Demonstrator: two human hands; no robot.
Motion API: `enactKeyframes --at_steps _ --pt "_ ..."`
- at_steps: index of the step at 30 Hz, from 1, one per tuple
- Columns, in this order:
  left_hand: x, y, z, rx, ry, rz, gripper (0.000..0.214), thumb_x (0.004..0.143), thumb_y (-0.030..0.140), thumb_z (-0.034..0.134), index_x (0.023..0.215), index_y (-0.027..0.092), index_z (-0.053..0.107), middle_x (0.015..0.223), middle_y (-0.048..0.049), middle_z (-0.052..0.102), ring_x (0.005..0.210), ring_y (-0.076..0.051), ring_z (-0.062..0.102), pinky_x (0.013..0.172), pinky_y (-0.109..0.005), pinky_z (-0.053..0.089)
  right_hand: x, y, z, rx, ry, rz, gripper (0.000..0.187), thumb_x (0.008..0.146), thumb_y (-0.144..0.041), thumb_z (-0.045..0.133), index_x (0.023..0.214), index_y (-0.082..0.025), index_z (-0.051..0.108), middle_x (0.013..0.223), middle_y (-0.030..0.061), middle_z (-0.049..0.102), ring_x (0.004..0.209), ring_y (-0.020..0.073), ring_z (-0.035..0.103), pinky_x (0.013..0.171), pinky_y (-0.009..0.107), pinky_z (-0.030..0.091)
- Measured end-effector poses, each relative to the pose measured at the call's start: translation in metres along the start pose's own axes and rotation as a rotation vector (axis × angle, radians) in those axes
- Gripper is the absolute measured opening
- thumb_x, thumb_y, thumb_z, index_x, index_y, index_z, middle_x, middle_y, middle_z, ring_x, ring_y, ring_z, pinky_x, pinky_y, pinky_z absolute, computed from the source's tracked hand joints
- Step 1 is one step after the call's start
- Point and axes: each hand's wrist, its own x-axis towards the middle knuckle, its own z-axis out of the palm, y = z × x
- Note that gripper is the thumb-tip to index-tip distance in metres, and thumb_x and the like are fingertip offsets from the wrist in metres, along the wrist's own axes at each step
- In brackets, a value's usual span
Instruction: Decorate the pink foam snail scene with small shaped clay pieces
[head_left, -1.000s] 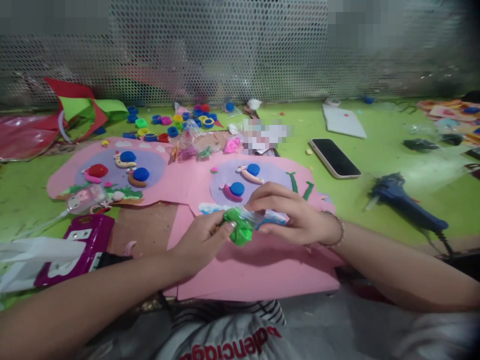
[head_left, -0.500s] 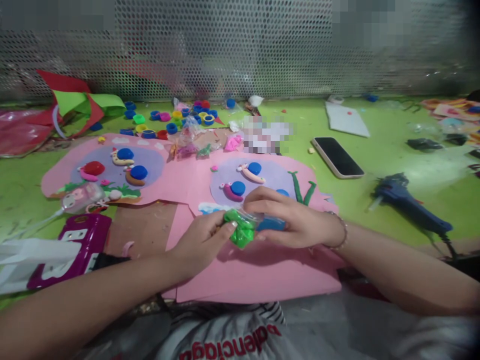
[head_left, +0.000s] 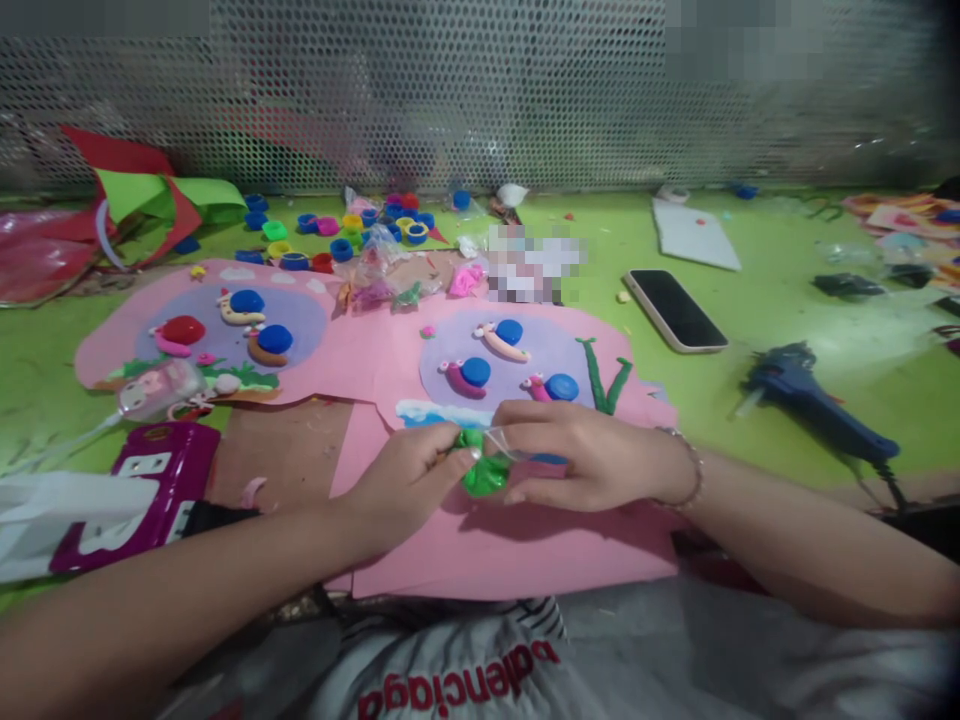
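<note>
Between my hands is a small clear plastic bag of bright green modelling clay (head_left: 486,478). My left hand (head_left: 409,480) pinches the bag's left side between thumb and fingers. My right hand (head_left: 581,455) is closed on the bag's clear edge from the other side, with its fingers bent. Both hands are above a pink paper cutout (head_left: 517,550). Just beyond them, a purple oval (head_left: 446,340) on the pink paper carries clay snails with blue bottle-cap shells (head_left: 561,387). Dark green clay stems (head_left: 598,375) stand out at its right. Something blue shows partly under my right hand.
A phone (head_left: 675,310) and a blue glue gun (head_left: 817,400) lie to the right. Several coloured bottle caps (head_left: 341,249) are scattered at the back, before a perforated metal panel (head_left: 450,110). At the left are a purple power strip (head_left: 169,465) and a charger (head_left: 161,390).
My right hand has lowered slightly and drawn back, so the third snail on the right oval now shows. The bag stays between both hands. The view has shifted a little.
</note>
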Motion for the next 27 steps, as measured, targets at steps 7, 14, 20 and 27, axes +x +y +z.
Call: enactKeyframes --at_steps 7,14,20,27 --pt "0.001 0.001 -0.003 -0.202 0.044 -0.051 0.027 0.088 0.036 0.038 0.073 0.016 0.049 0.061 0.0038 0.043 0.059 -0.010 0.041 0.055 -0.021 0.033 -0.002 0.000 -0.007 -0.074 0.339 -0.146 0.031 0.087 -0.026 0.051 0.116 -0.015 0.051 0.099 0.0103 0.055 0.095 0.0162 0.054 0.083 0.031 0.048" --pt "0.001 0.008 -0.002 -0.235 0.076 -0.088 0.029 0.086 0.037 0.040 0.067 0.017 0.048 0.055 0.0032 0.039 0.053 -0.009 0.037 0.047 -0.020 0.029 0.002 0.003 0.000 -0.080 0.254 -0.124 0.038 0.086 -0.026 0.054 0.121 -0.014 0.044 0.106 0.0124 0.052 0.101 0.0179 0.051 0.087 0.033 0.048" --pt "0.003 0.010 -0.002 -0.160 0.102 -0.121 0.029 0.082 0.035 0.041 0.059 0.018 0.041 0.060 0.0012 0.042 0.062 -0.012 0.043 0.057 -0.024 0.035 0.004 0.002 0.000 -0.035 0.164 -0.056 0.032 0.087 -0.026 0.050 0.117 -0.013 0.049 0.102 0.0112 0.053 0.097 0.0163 0.052 0.084 0.030 0.047" --pt "0.004 0.011 -0.001 0.009 -0.028 -0.141 0.027 0.079 0.034 0.038 0.061 0.016 0.045 0.062 0.0004 0.047 0.062 -0.013 0.043 0.058 -0.025 0.033 0.002 -0.001 -0.001 0.026 0.028 -0.018 0.016 0.083 -0.021 0.054 0.097 -0.014 0.057 0.090 0.0077 0.053 0.083 0.0137 0.052 0.075 0.026 0.047"
